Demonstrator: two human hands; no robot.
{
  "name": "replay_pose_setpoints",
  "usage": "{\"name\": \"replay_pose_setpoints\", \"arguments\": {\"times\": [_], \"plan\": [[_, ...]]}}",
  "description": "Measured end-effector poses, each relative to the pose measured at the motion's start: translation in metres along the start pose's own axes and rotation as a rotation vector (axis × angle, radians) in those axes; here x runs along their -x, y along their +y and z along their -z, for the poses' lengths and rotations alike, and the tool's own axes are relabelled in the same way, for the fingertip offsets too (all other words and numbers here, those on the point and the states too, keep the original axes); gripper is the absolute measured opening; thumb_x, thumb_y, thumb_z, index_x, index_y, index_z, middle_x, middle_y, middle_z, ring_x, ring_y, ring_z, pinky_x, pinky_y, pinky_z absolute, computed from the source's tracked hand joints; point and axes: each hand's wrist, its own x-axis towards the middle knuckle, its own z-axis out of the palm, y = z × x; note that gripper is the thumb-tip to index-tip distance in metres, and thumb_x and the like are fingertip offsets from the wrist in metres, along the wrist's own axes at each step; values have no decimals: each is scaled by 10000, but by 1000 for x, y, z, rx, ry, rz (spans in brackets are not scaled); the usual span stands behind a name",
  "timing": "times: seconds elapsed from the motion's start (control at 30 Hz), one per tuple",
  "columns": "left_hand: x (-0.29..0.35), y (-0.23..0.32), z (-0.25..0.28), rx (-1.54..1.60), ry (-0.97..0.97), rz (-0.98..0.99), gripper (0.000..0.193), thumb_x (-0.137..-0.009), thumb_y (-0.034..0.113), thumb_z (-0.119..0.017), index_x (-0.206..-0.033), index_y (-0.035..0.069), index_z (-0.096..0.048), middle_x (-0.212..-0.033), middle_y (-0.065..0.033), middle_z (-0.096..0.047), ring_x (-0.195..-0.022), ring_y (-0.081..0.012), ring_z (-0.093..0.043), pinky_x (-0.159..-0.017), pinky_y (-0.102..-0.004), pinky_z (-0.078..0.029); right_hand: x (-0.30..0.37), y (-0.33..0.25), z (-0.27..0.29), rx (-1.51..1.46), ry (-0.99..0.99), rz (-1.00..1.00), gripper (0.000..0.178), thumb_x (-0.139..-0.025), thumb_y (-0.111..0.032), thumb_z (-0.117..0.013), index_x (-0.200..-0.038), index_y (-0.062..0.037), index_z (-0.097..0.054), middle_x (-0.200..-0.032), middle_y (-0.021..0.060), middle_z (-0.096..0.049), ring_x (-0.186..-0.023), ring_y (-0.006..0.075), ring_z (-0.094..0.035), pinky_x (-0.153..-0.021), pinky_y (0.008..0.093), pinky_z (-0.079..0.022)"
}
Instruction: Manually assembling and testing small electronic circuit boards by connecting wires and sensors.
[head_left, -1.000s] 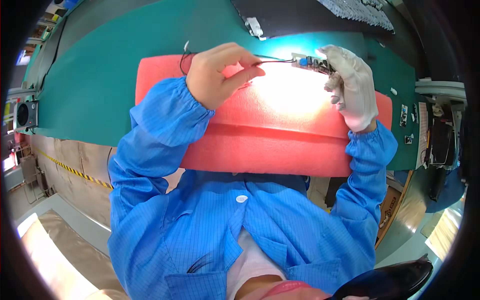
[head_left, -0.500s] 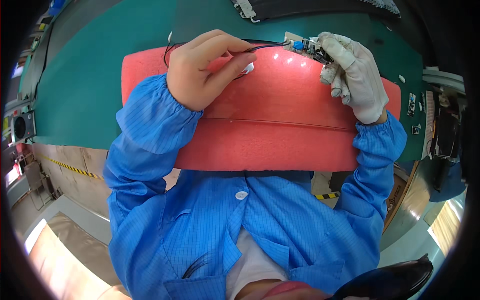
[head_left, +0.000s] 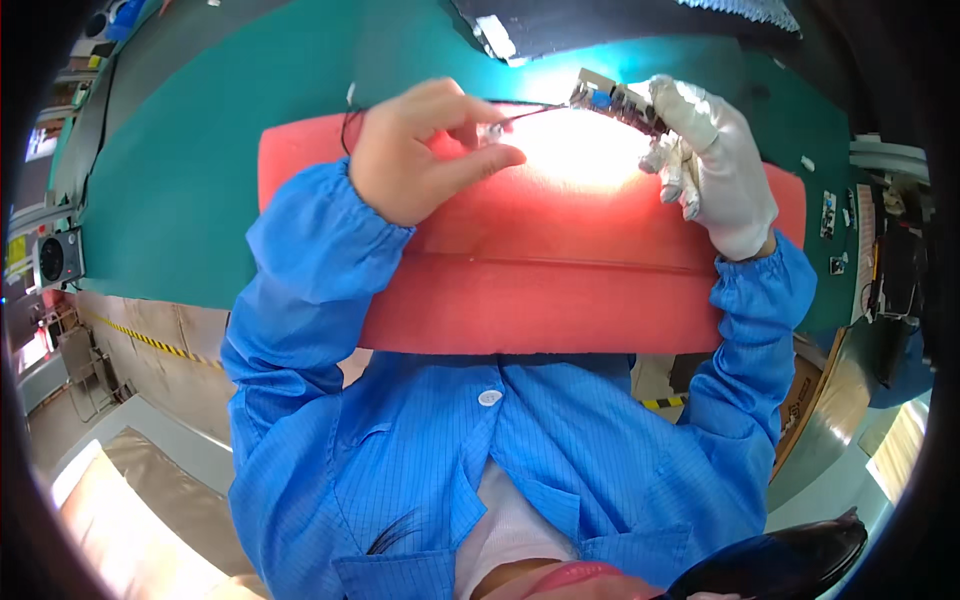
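My left hand [head_left: 425, 150] is bare, with its fingers curled around dark wires [head_left: 537, 114]. A small white connector [head_left: 492, 132] shows by its fingertips, and the thumb stands a little apart. These wires run straight to the left end of a small circuit board [head_left: 610, 100], which carries a blue part and several dark components. In a white glove with worn, greyed fingertips, my right hand [head_left: 715, 165] pinches the board's right end. Both hands are over the far part of a red foam block [head_left: 540, 300]. Its surface below the board is washed out by bright light.
Under the foam lies a green mat [head_left: 190, 200]. A black sheet-like thing [head_left: 620, 25] lies at the far edge. Small boards [head_left: 829, 215] and white bits rest on the right, near a metal rail [head_left: 888, 155]. At far left stands a grey box with a round dark front [head_left: 58, 258].
A strong light now glares on the foam and beyond the board. My left thumb has moved away from the wires, and the white connector sits closer to the fingers. The board remains in my right hand.
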Motion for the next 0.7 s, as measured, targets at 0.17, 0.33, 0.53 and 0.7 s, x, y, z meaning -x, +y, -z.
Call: {"name": "replay_pose_setpoints", "arguments": {"times": [0.17, 0.33, 0.53, 0.7], "plan": [[-5, 15, -2, 572, 48, 375, 150, -785, 121, -708, -838, -9, -656, -680, -48, -602, -620, -99, -557, -565, -236, -438, 3, 11, 3, -121, -25, 26, 588, -872, -525, -505, -1062, 28, -571, -630, 62, -542, -387, 65, -467, -335, 174, -339], [-20, -50, 39, 1043, 491, 323, 151, -877, 143, -582, -902, -3, -606, -771, -47, -612, -688, -121, -579, -620, -234, -459, 1, -22, -5, 27, -112, -50, 424, -886, -355, -512, -1095, 10, -560, -717, 54, -590, -472, 74, -518, -384, 178, -390], [-1, 3, 34, 1550, 748, 394, 263, -889, 219, -549, -1102, 68, -513, -955, -46, -585, -850, -173, -573, -687, -308, -484, -82, -48, -42, 575, 122, 633, 264, -803, -218, -678, -978, -28, -624, -915, 102, -658, -774, 207, -657, -671, 307, -511], [57, 180, -21, 1766, -653, -48, 366, -987, 190, -330, -1175, -86, -479, -942, -170, -620, -836, -247, -613, -755, -338, -502, -172, -68, -72, 1045, 439, 950, 358, -748, -384, -690, -963, -100, -655, -959, 105, -654, -873, 273, -626, -778, 354, -485]]}}
